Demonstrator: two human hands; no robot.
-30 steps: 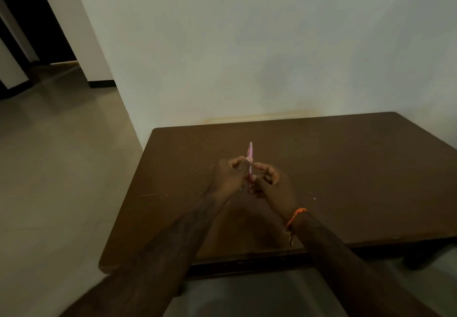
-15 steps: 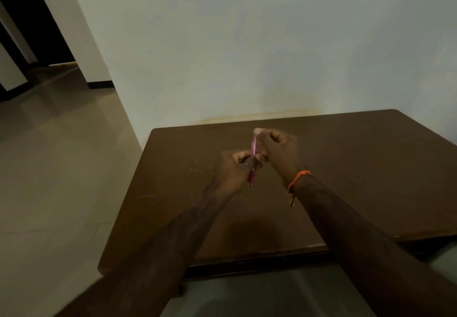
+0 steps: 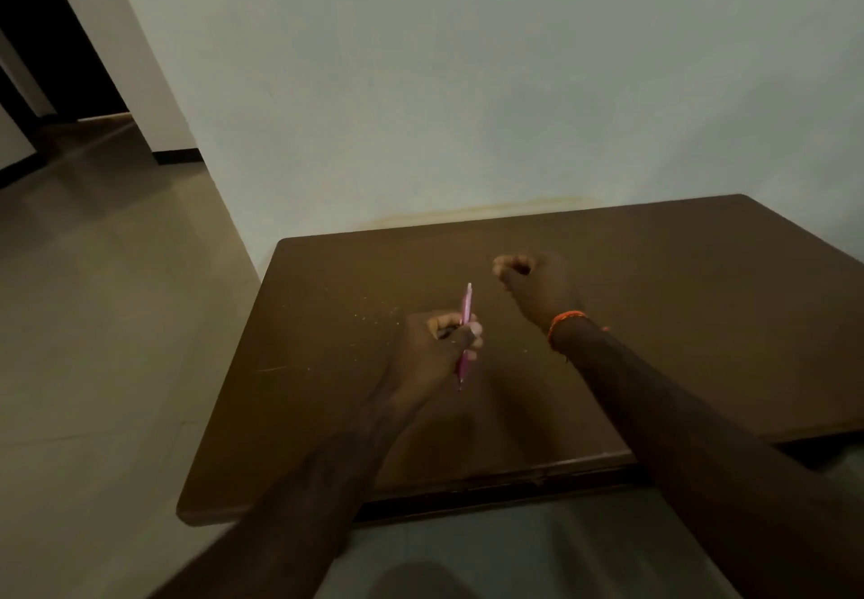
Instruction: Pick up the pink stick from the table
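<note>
My left hand [image 3: 437, 350] grips a slim pink pen [image 3: 465, 318] around its middle. The pen stands nearly upright above the brown wooden table [image 3: 678, 318], tip pointing down. My right hand [image 3: 533, 285] hovers to the right of the pen and a little beyond it, apart from it. Its fingers are curled with thumb and fingertips close together, and nothing shows between them; the hand is blurred. An orange thread band [image 3: 565, 320] circles the right wrist.
The table stands against a pale wall [image 3: 467, 84]. Small light specks [image 3: 374, 313] dot the tabletop left of the pen. Tiled floor [image 3: 93, 318] stretches to the left towards a dark doorway [image 3: 42, 37].
My right hand let go of the pen's top and moved up and to the right. The left hand kept the pen and sank slightly.
</note>
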